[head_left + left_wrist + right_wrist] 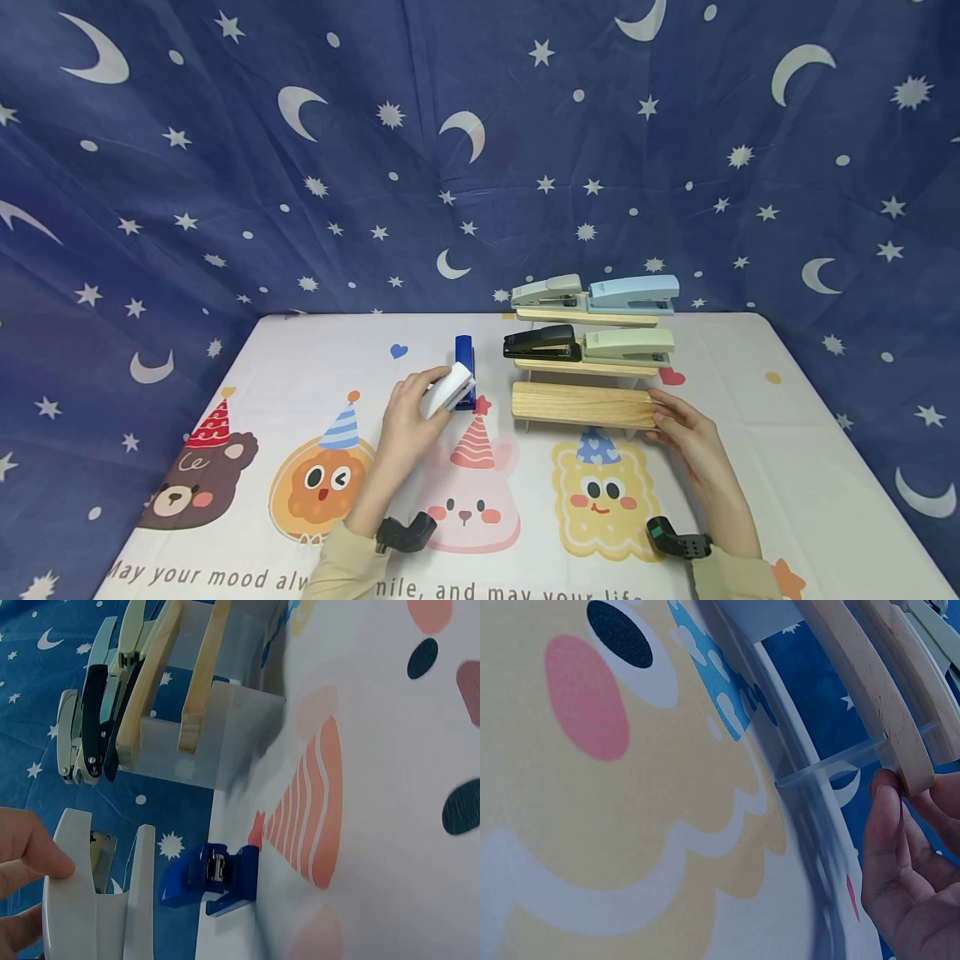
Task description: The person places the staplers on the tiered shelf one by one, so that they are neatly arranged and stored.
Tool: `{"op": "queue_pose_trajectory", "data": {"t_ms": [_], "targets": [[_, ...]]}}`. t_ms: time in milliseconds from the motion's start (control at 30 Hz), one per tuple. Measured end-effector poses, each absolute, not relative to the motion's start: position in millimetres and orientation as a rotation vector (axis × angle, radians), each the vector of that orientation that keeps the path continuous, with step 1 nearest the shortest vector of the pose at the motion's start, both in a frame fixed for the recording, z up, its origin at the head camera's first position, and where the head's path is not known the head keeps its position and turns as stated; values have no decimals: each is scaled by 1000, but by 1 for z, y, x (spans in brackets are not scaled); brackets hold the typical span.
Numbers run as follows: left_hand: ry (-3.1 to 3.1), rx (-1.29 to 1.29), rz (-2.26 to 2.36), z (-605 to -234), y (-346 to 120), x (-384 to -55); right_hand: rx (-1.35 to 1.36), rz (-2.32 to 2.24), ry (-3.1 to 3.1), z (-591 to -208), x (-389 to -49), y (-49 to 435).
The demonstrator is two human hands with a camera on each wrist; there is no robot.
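My left hand grips a white stapler, raised in front of a blue stapler that stands on the table. In the left wrist view the white stapler has its nose toward the stand, with thumb and fingers on its upper arm. My right hand pinches the right end of the lowest wooden shelf of a tiered stand; thumb and fingers meet around the wood in the right wrist view. That lowest shelf bears nothing.
On the middle shelf sit a black stapler and a pale green stapler. The top shelf carries a grey stapler and a light blue stapler. Clear supports hold the shelves. A white cartoon-print cloth covers the table before a blue curtain.
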State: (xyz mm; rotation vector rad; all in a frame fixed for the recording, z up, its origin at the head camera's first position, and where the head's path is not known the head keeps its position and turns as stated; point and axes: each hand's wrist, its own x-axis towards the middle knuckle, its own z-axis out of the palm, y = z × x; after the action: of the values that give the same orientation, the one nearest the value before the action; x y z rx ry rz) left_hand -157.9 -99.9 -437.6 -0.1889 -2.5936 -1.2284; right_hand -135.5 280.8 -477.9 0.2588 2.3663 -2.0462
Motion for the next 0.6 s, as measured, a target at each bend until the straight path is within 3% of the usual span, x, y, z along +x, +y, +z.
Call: {"op": "queue_pose_trajectory", "data": {"t_ms": [600], "targets": [[-2572, -273, -1295, -431, -77, -154, 247, -2036, 2381, -477, -135, 281]]}}
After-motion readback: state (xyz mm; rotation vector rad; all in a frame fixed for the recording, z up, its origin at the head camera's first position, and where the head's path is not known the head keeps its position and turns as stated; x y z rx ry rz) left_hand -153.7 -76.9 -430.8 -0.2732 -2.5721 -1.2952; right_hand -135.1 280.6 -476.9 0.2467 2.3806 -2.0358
